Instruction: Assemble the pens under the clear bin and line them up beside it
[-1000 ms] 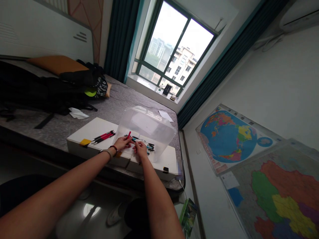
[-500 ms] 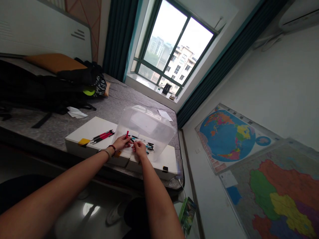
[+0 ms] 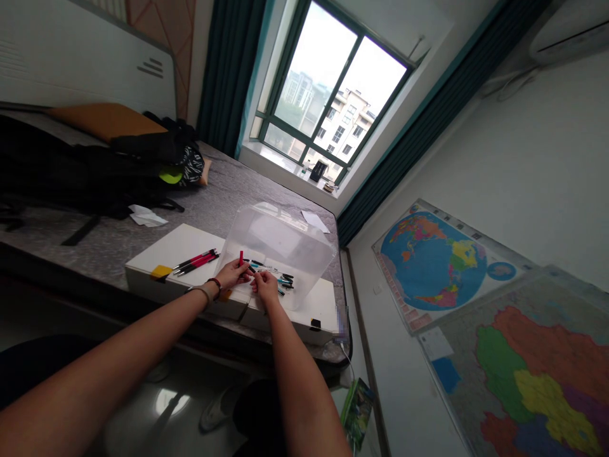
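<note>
My left hand (image 3: 233,274) is closed around a small red pen part (image 3: 241,256), which sticks up above its fingers. Close beside it, my right hand (image 3: 266,285) is pinched at the end of a dark pen (image 3: 252,269) that shows between the two hands. Fingers hide much of both pieces. Behind the hands, several black and blue pens (image 3: 285,280) lie in a clear plastic bin (image 3: 304,244) tipped on its side. To the left, several red and black pens (image 3: 197,261) lie together on a white box (image 3: 181,240).
A second white box (image 3: 321,308) is under the bin's right side. Both boxes rest on a grey mattress (image 3: 233,181). Black bags (image 3: 90,174) and a crumpled tissue (image 3: 146,216) lie at the left, and a white paper (image 3: 314,221) lies behind the bin.
The red part in my left hand has shifted very slightly left and stands straighter. Both hands stay close together at the bin's opening; the loose pens have not moved.
</note>
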A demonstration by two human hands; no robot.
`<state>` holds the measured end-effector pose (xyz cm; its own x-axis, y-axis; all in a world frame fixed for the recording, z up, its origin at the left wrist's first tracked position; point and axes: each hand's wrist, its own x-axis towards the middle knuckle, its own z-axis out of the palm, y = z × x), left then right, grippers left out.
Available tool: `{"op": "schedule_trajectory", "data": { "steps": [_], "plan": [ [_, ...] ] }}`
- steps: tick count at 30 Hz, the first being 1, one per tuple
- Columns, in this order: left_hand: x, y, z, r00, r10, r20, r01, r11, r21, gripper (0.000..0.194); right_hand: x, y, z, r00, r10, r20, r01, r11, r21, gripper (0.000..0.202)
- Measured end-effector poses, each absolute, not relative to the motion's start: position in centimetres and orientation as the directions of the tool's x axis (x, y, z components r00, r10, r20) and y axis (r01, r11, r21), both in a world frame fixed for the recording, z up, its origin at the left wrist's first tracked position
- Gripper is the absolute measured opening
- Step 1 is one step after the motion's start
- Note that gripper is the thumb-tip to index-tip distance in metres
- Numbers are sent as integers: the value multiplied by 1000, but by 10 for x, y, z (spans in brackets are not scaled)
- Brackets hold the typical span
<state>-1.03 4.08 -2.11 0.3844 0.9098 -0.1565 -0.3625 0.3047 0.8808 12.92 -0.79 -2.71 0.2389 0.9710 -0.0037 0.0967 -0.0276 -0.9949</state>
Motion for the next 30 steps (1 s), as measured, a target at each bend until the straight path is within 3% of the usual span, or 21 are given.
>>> {"op": "schedule_trajectory", "data": {
  "steps": [17, 21, 23, 25, 27, 30],
  "plan": [
    [-11, 43, -21, 410, 897, -167, -328, 315, 891, 47, 127, -5, -22, 202, 978, -47, 143, -77, -987, 23],
    [-12, 42, -19, 394, 907, -150, -362, 303, 881, 51, 129, -5, -2, 111, 978, -179, 160, -195, -968, 17],
    [-12, 40, -18, 373, 916, -150, -384, 300, 873, 51, 138, -3, 21, 71, 963, -259, 259, -268, -928, 12],
    [-12, 39, -17, 361, 919, -160, -383, 303, 873, 51, 153, 2, 48, 97, 965, -245, 460, -262, -848, 8],
    [-11, 39, -16, 352, 920, -170, -361, 301, 883, 51, 170, 9, 72, 136, 974, -181, 707, -223, -671, 7],
    [-10, 40, -16, 325, 932, -161, -332, 272, 903, 52, 188, 12, 88, 98, 977, -189, 973, -134, -187, 5]
  ]
}}
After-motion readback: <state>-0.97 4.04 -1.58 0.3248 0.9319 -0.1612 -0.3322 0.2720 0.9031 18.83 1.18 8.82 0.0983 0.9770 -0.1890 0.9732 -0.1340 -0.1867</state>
